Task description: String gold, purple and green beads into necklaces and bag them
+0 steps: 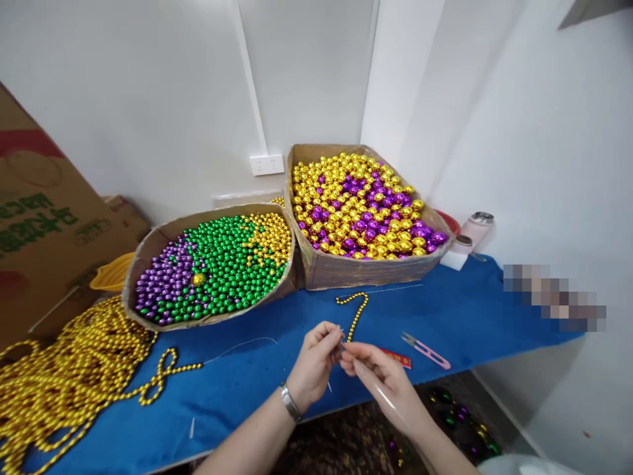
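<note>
Two hands meet above the near edge of the blue surface (257,386); the left hand (316,359) has thumb and forefinger pinched together, and the right hand (380,379) has its fingertips drawn together just beside them; what lies between is too small to tell; a short gold bead strand (361,314) lies just beyond the fingertips; its long axis runs from them toward the far edge, then bends left before the larger bead box (366,270); its near end reaches the spot where the hands meet, so I cannot tell which hand is nearer; the pink snips (429,351) lie toward the surface's right end, blades toward the far edge; a red packet (399,359) sits partly hidden behind the right hand.
</note>
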`<action>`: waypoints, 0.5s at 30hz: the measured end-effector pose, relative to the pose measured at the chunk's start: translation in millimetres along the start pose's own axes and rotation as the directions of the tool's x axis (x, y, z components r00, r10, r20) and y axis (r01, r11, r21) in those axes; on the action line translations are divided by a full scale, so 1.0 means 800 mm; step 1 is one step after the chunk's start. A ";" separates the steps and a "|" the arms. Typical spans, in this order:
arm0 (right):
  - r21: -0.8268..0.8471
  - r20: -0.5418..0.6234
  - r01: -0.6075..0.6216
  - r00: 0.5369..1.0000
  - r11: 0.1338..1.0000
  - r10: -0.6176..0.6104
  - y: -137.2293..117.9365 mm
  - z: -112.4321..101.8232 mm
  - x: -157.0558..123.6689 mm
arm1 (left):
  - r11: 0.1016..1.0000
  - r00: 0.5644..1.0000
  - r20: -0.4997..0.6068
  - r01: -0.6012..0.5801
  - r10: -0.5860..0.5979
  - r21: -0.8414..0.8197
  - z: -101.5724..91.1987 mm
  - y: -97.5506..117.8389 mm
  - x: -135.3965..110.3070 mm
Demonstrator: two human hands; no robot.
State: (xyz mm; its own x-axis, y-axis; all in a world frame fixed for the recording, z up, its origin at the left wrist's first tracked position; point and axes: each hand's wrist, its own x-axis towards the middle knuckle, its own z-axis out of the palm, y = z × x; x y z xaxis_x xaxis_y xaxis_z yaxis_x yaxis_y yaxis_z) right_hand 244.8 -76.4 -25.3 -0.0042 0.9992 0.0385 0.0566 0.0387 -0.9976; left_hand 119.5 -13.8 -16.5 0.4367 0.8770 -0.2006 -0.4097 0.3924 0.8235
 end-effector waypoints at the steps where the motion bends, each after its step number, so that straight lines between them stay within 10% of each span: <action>1: -0.004 -0.040 0.044 0.998 0.999 -0.044 0.001 0.001 0.004 | 1.000 1.000 0.016 -0.002 0.002 -0.002 0.003 0.002 0.003; 5: -0.301 -0.227 0.249 0.919 0.921 -0.323 -0.013 -0.011 0.034 | 0.954 0.983 -0.017 -0.175 0.185 0.244 0.000 0.008 0.033; 9: -0.426 -0.287 0.248 0.875 0.870 -0.390 -0.060 -0.055 0.088 | 0.470 0.873 -0.040 -0.222 0.486 0.854 -0.039 0.003 0.077; 15: -0.471 -0.336 0.207 0.857 0.857 -0.391 -0.139 -0.126 0.184 | 0.102 0.883 0.116 -0.181 0.455 0.978 -0.083 -0.026 0.099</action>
State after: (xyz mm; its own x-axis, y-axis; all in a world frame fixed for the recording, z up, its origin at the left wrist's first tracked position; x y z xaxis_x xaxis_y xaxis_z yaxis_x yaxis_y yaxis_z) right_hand 338.7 66.7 97.3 0.3097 0.8417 0.4423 0.5183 0.2406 -0.8207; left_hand 109.6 66.2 -84.9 0.2923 0.9204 0.2595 0.6626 -0.3906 0.6391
